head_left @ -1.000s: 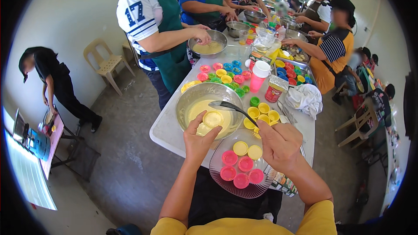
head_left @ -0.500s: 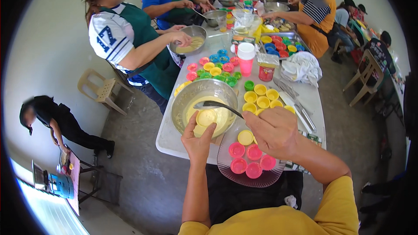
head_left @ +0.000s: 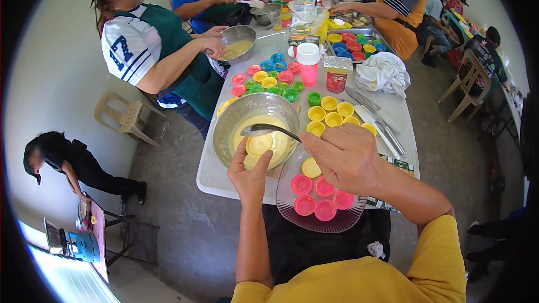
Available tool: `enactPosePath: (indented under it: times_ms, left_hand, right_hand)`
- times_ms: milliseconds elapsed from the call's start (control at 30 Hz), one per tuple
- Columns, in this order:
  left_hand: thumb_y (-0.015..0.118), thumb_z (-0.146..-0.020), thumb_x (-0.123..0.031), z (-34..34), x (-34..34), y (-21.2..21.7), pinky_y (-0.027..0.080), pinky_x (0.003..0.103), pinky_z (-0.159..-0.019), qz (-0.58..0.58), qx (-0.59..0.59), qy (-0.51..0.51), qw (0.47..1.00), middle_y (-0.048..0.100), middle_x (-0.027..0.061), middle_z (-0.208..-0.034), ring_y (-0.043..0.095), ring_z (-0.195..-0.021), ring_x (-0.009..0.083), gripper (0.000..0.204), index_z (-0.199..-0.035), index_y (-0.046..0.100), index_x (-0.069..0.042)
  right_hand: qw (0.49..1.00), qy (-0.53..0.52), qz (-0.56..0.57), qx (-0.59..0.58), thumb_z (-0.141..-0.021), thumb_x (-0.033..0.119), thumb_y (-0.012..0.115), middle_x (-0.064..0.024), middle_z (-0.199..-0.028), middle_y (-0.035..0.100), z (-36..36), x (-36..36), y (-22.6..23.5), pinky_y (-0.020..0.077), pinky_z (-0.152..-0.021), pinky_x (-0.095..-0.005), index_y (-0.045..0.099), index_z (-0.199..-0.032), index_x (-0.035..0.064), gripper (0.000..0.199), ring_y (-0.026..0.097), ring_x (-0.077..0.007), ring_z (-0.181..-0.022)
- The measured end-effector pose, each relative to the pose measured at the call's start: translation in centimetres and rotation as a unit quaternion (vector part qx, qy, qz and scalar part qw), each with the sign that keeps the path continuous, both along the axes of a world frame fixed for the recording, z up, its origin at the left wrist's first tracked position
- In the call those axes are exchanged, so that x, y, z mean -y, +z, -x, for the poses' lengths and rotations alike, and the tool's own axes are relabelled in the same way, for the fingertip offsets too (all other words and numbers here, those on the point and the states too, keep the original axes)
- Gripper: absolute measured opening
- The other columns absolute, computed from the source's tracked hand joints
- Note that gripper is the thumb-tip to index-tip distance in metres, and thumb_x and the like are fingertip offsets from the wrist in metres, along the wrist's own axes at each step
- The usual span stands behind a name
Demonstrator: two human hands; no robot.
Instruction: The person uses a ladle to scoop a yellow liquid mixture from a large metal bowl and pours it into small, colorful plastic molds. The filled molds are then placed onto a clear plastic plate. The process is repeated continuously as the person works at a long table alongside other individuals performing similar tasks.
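Observation:
My left hand (head_left: 250,179) pinches a small yellow cup (head_left: 259,146) between thumb and fingers, over the metal mixing bowl (head_left: 223,116). Pale batter shows in both the cup and the bowl. In my closed right hand (head_left: 347,154) is a spoon (head_left: 275,128) with a dark handle, its head just above the far side of the cup. Close to me, a ridged clear plate (head_left: 331,225) bears several pink cups (head_left: 305,204) and a yellow cup filled with batter (head_left: 311,167).
Yellow cups (head_left: 333,119) stand right of the bowl, mixed coloured cups (head_left: 269,82) beyond it. A whisk and a knife (head_left: 375,126) lie at the right, near a white cloth (head_left: 383,73) and a red can (head_left: 337,80). A person (head_left: 163,50) works at the left.
My hands, cup and spoon keep nearly the same places over the bowl while the view shifts slightly. The person at the left has tilted their bowl; one farther back now holds up a white spatula.

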State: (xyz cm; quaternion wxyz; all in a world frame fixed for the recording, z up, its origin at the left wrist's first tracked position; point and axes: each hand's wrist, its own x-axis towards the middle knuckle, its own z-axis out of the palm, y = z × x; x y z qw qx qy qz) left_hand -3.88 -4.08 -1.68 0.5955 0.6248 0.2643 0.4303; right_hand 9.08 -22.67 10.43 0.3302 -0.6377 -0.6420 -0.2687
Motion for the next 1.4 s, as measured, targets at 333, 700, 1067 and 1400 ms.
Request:
enactPosePath:
  times_ms: [333, 700, 1067, 1400]
  left_hand:
    - [0.080, -0.083, 0.006, 0.3, -0.5, -0.3, 0.053, 0.032, -0.099, -0.032, -0.009, -0.006, 0.999, 0.068, 0.0182, -0.130, 0.065, -0.118, 0.0207, 0.063, -0.140, 0.056, 0.011]
    - [0.084, -0.080, -0.001, 0.4, -0.4, 0.1, 0.050, 0.033, -0.101, -0.014, 0.013, -0.001, 1.000, 0.070, 0.0155, -0.124, 0.065, -0.114, 0.0192, 0.063, -0.137, 0.061, 0.008]
    - [0.084, -0.080, -0.001, 0.4, -0.4, 0.2, 0.050, 0.033, -0.101, -0.013, 0.030, -0.006, 0.999, 0.070, 0.0141, -0.123, 0.064, -0.115, 0.0186, 0.062, -0.138, 0.062, 0.006]
    - [0.079, -0.084, 0.005, 0.9, -0.9, 0.2, 0.051, 0.034, -0.103, -0.032, 0.005, -0.005, 0.999, 0.069, 0.0171, -0.128, 0.065, -0.117, 0.0206, 0.063, -0.142, 0.056, 0.009]
  right_hand:
    - [1.000, 0.008, -0.002, 0.000, -0.071, 0.004, 0.074, -0.0044, -0.071, 0.053, 0.2, -0.3, 0.0, 0.0451, -0.054, -0.0350, 0.068, -0.109, 0.0014, 0.038, 0.058, -0.0220, -0.060]
    - [0.989, 0.004, -0.026, -0.148, -0.083, 0.001, 0.070, -0.0089, -0.070, 0.060, -0.1, -0.8, -1.4, 0.0446, -0.054, -0.0336, 0.071, -0.100, -0.0008, 0.018, 0.060, -0.0246, -0.060]
    - [0.715, 0.024, 0.014, -0.699, -0.095, 0.009, 0.069, 0.0039, -0.065, 0.056, -3.1, -1.8, -4.9, 0.0287, -0.045, -0.0234, 0.075, -0.095, -0.0009, 0.011, 0.043, -0.0030, -0.052]
    - [0.712, -0.042, 0.038, -0.699, -0.090, 0.012, 0.069, 0.0009, -0.068, 0.061, -4.7, -0.5, -4.7, 0.0350, -0.051, -0.0292, 0.075, -0.085, -0.0021, 0.016, 0.048, -0.0072, -0.058]
